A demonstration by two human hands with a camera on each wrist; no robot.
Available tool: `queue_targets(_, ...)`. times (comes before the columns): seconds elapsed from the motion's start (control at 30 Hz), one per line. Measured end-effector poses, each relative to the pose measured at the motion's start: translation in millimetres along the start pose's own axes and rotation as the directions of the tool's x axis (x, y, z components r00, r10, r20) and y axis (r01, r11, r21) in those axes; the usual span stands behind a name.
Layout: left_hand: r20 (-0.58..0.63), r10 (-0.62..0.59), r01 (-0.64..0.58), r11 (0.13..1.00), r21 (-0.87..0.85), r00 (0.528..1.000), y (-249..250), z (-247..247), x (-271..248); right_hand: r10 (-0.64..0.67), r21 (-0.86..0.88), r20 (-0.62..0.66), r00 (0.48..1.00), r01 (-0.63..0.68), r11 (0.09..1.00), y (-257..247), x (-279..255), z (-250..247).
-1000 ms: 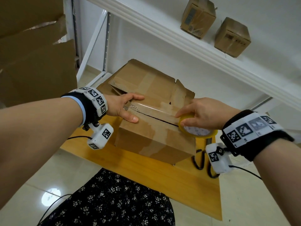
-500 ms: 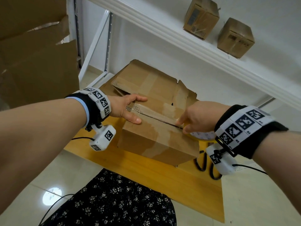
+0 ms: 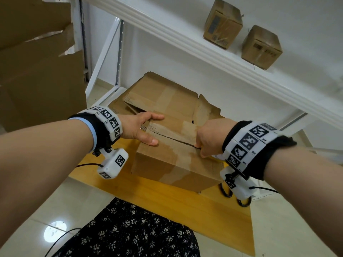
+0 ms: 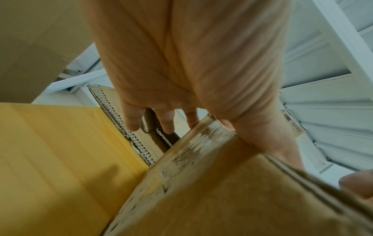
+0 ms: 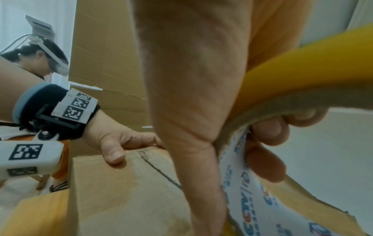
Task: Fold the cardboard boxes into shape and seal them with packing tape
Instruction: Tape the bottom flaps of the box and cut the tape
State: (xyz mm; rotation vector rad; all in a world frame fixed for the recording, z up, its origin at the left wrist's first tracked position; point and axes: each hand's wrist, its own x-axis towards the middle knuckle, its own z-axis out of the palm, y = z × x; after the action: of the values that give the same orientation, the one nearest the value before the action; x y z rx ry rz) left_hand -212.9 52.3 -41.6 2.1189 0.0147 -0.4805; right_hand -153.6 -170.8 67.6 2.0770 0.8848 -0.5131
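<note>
A brown cardboard box (image 3: 176, 164) stands on a yellow wooden board (image 3: 167, 204), its top flaps closed along a dark seam. Clear tape lies over the seam's left part. My left hand (image 3: 137, 127) presses flat on the box's left end, thumb on the near flap and fingers on the far one. In the left wrist view the fingertips (image 4: 131, 126) reach past the box's (image 4: 222, 199) corner. My right hand (image 3: 209, 138) sits at the seam's right end and grips the yellow tape roll (image 3: 218, 157), which is mostly hidden under it. The right wrist view shows fingers hooked through the roll (image 5: 302, 76).
Flattened cardboard (image 3: 167, 93) lies behind the box. Black scissor handles (image 3: 225, 191) lie on the board at the right. Two small sealed boxes (image 3: 222, 23) (image 3: 261, 47) sit on the white shelf above. A large cardboard sheet (image 3: 37, 71) stands at the left.
My right hand has tipped over the box's right edge, and the tape roll has dropped mostly out of sight beneath it. The left hand stays put.
</note>
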Motion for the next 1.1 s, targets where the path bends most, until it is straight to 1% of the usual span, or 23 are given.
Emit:
queue_targets(0.2, 0.000, -0.014, 0.014, 1.000, 0.011, 1.000, -2.9, 1.0, 2.1, 0.008, -0.004, 0.035, 0.999, -0.008, 1.000, -1.9, 7.5, -3.0)
queue_targets(0.33, 0.003, 0.022, -0.022, 1.000, 0.002, 1.000, -3.8, 1.8, 3.9, 0.019, -0.003, 0.056, 0.998, -0.019, 1.000, -2.4, 11.5, -4.1)
queue_targets(0.43, 0.003, 0.025, -0.025, 1.000, -0.004, 1.000, -4.6, 2.0, 3.5, 0.017, 0.026, 0.032, 0.999, -0.018, 1.000, 2.0, 10.7, -2.0)
queue_targets(0.5, -0.017, 0.023, -0.022, 0.999, 0.029, 1.000, -2.0, 2.4, 1.5, 0.005, 0.016, 0.003, 1.000, -0.005, 1.000, 3.9, 10.1, 0.4)
queue_targets(0.57, -0.035, 0.016, -0.011, 0.991, 0.134, 0.999, 3.3, 1.5, -0.3, 0.005, 0.011, -0.005, 1.000, -0.005, 1.000, 3.3, 10.3, 1.7)
queue_targets(0.63, -0.050, 0.006, 0.012, 0.941, 0.337, 0.999, 12.4, 1.5, -4.3, 0.022, 0.010, 0.003, 1.000, -0.022, 1.000, 0.9, 10.0, 1.2)
queue_targets(0.67, -0.056, 0.015, 0.012, 0.889, 0.457, 0.998, 18.5, 2.2, -7.3, 0.028, 0.004, 0.005, 1.000, -0.028, 1.000, -0.1, 9.8, 0.8)
queue_targets(0.73, -0.057, 0.038, 0.010, 0.744, 0.669, 0.998, 30.1, 5.2, -10.5, 0.026, -0.004, 0.001, 1.000, -0.026, 1.000, -1.5, 9.1, -0.8)
queue_targets(0.77, -0.060, 0.036, 0.020, 0.670, 0.742, 0.998, 35.7, 9.0, -11.2, 0.022, 0.000, -0.003, 1.000, -0.022, 1.000, -2.1, 8.4, -2.0)
queue_targets(0.8, -0.071, 0.025, 0.041, 0.612, 0.790, 0.997, 41.3, 14.6, -10.3, 0.019, 0.010, -0.006, 1.000, -0.019, 1.000, -2.7, 7.7, -2.9)
queue_targets(0.83, -0.086, 0.010, 0.065, 0.573, 0.817, 0.996, 45.9, 21.9, -8.7, 0.019, 0.023, -0.005, 1.000, -0.019, 1.000, -3.3, 6.5, -4.1)
queue_targets(0.87, -0.099, -0.010, 0.088, 0.554, 0.828, 0.995, 49.8, 29.3, -6.4, 0.022, 0.034, 0.000, 1.000, -0.022, 0.999, -4.0, 4.9, -5.3)
queue_targets(0.93, -0.124, -0.057, 0.135, 0.553, 0.822, 0.991, 54.2, 43.8, -2.0, 0.032, 0.048, 0.015, 0.999, -0.032, 0.998, -5.6, 1.7, -7.4)
queue_targets(1.0, -0.140, -0.073, 0.157, 0.535, 0.830, 0.987, 58.2, 54.8, 2.2, 0.042, 0.041, 0.026, 0.999, -0.043, 0.998, -6.5, -1.4, -8.3)
queue_targets(1.1, -0.093, -0.080, 0.121, 0.506, 0.854, 0.992, 72.3, 73.7, 8.7, 0.058, 0.040, 0.037, 0.998, -0.060, 0.997, -5.1, -4.9, -7.1)
